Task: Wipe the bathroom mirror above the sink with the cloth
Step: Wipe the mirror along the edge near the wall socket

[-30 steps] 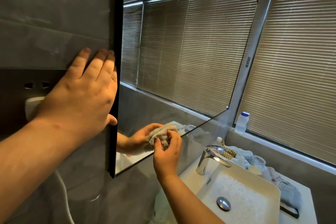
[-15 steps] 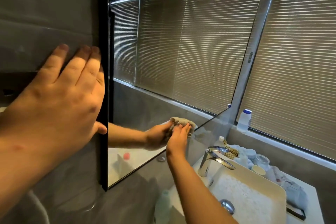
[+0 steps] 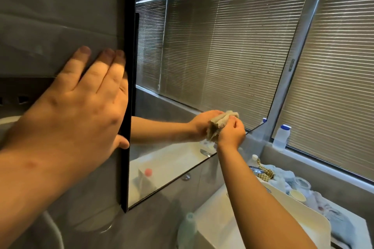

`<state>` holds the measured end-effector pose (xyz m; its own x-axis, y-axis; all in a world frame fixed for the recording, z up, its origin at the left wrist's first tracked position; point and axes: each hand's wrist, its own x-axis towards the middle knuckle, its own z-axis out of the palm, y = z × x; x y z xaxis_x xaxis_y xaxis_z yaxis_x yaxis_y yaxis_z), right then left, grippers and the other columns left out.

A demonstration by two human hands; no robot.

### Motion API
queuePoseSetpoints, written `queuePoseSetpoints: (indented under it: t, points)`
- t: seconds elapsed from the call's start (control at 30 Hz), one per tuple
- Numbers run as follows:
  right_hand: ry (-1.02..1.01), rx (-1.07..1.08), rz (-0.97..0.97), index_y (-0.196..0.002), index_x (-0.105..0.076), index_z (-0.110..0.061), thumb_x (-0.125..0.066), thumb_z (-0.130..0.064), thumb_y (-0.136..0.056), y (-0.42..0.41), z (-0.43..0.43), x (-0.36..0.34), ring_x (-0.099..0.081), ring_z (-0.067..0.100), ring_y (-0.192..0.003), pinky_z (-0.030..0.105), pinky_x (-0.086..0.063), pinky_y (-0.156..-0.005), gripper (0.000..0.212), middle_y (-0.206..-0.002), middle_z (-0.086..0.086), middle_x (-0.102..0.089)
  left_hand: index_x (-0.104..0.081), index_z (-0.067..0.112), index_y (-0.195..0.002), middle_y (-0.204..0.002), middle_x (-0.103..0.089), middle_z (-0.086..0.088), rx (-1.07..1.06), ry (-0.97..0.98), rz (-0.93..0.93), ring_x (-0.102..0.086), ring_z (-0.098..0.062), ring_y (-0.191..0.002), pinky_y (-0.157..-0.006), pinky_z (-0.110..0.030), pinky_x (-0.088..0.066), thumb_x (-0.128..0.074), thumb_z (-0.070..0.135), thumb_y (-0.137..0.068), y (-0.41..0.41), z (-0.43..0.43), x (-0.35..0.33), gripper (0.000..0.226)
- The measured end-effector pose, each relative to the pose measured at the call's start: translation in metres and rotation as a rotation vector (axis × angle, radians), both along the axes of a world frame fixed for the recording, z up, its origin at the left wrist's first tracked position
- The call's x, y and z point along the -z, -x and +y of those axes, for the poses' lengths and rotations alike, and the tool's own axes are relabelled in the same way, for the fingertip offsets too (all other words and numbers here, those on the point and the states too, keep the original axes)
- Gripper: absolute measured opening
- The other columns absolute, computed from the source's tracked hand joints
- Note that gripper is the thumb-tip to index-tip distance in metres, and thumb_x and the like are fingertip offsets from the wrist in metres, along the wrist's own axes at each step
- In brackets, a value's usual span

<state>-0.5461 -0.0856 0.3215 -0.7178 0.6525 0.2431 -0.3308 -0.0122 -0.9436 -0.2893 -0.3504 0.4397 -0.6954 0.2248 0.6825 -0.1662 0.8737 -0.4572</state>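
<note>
The black-framed mirror [image 3: 222,50] hangs on the grey tiled wall and reflects the window blinds. My right hand [image 3: 231,134] presses a bunched beige cloth [image 3: 219,122] against the glass near the mirror's lower right corner; the reflection of hand and cloth meets it there. My left hand [image 3: 81,107] lies flat, fingers spread, on the wall tile beside the mirror's left frame, with the thumb touching the frame's edge.
A white sink [image 3: 293,208] stands below right, partly hidden by my right forearm. Behind it lie cloths, a checked rag [image 3: 265,175] and small cups [image 3: 296,195]. A white bottle with a blue cap [image 3: 281,137] stands on the window ledge. Blinds [image 3: 334,79] cover the window.
My right hand has slid the cloth rightward along the mirror's lower part toward its right corner. The left hand has stayed pressed on the wall by the frame.
</note>
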Motion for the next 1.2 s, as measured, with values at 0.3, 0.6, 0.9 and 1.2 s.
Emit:
queuePoseSetpoints:
  t: [0.3, 0.6, 0.9, 1.2]
  points:
    - [-0.057, -0.001, -0.087, -0.154, -0.033, -0.026, -0.023, -0.042, -0.105, 0.033, -0.006, 0.013, -0.043, 0.025, -0.138, 0.037, -0.032, -0.116, 0.052, -0.155, 0.001, -0.042, -0.031, -0.017, -0.135, -0.152, -0.014, -0.035, 0.029, 0.034, 0.049, -0.012, -0.048, -0.141, -0.117, -0.061, -0.001, -0.032, 0.07, -0.061, 0.006, -0.004, 0.004, 0.114]
    - [-0.132, -0.053, -0.276, -0.158, -0.018, -0.025, -0.015, -0.041, -0.106, 0.038, 0.004, 0.051, -0.041, 0.035, -0.139, 0.045, -0.031, -0.116, 0.055, -0.16, 0.008, -0.033, -0.016, -0.017, -0.14, -0.156, -0.002, -0.031, 0.057, 0.05, 0.061, 0.001, -0.045, -0.145, -0.115, -0.064, -0.004, -0.033, 0.072, -0.055, 0.015, -0.009, 0.007, 0.125]
    - [-0.034, -0.166, -0.241, -0.158, -0.014, -0.03, -0.017, -0.044, -0.105, 0.037, 0.006, 0.06, -0.034, 0.028, -0.144, 0.045, -0.027, -0.12, 0.055, -0.163, 0.001, -0.025, -0.017, -0.018, -0.14, -0.156, -0.003, -0.031, 0.076, 0.069, 0.079, 0.005, -0.043, -0.146, -0.116, -0.063, -0.004, -0.048, 0.07, -0.051, 0.015, -0.01, 0.009, 0.129]
    - [-0.382, -0.167, 0.123, -0.159, -0.005, -0.016, -0.021, -0.031, -0.109, 0.004, -0.022, 0.003, -0.001, 0.008, -0.152, 0.017, 0.0, -0.117, 0.054, -0.166, -0.005, -0.003, -0.007, -0.015, -0.144, -0.157, 0.006, -0.027, 0.075, 0.048, 0.047, 0.011, -0.041, -0.146, -0.115, -0.064, -0.008, -0.065, 0.07, -0.053, 0.021, -0.014, 0.011, 0.137]
